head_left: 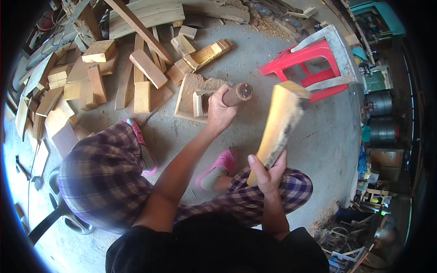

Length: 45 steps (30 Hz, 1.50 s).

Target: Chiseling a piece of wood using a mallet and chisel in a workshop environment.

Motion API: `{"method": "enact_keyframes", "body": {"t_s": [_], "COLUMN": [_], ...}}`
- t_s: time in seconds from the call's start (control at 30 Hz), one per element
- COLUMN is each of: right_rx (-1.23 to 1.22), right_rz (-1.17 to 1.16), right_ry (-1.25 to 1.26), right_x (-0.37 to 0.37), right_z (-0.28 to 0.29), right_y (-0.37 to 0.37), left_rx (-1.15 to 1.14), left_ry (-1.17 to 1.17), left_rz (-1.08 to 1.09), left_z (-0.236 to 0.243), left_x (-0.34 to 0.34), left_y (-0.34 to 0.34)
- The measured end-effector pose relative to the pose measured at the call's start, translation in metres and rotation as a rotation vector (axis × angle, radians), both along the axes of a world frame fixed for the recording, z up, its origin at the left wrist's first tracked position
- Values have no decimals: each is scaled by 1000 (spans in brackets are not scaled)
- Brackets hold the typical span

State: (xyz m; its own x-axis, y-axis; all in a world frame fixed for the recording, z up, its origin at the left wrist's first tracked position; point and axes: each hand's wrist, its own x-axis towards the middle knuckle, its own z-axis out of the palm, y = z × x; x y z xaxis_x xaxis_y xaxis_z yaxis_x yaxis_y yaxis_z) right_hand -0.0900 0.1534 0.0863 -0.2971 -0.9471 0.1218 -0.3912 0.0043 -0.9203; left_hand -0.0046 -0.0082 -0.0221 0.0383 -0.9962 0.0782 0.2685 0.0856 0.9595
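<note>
My left hand (221,109) is wrapped round a thick, dark wooden handle (237,94) whose round, worn end points up to the right. The tool's lower part is hidden behind the hand, so its kind does not show. Beneath that hand sits a rough wood block (184,98) on the floor, with a small pale piece of wood (197,104) on or in it. In my right hand (271,175) is a wooden mallet (284,123), grasped by its narrow lower end. Its wide, yellowish head is raised, with a dark, worn patch down one side, apart from the left hand's handle.
Cut wood pieces (99,51) lie heaped at the left, with boards (145,18) behind. A red plastic stool (330,61) lies at the far right. My feet in pink clogs (226,160) flank the work area. Metal drums (381,129) and clutter line the right side.
</note>
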Motion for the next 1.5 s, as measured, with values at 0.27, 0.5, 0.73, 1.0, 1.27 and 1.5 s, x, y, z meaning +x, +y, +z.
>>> {"method": "enact_keyframes", "body": {"t_s": [0.27,0.5,0.73,1.0,1.27,1.5], "right_rx": [44,4,154,42,82,187], "right_rz": [13,-74,60,68,148,290], "right_ry": [100,-156,-77,-43,25,119], "right_x": [6,-4,13,16,10,14], "right_z": [-10,-11,-10,-7,-29,-23], "right_y": [-7,8,0,-7,0,2], "left_rx": [-101,36,-15,134,127,169], "left_ry": [-105,-45,118,158,321,531], "left_rz": [-19,-94,7,24,152,89], "left_z": [-3,-7,-16,-3,-12,-10], "left_x": [-4,3,-2,17,15,19], "left_y": [6,-4,-7,-12,-19,-19]}}
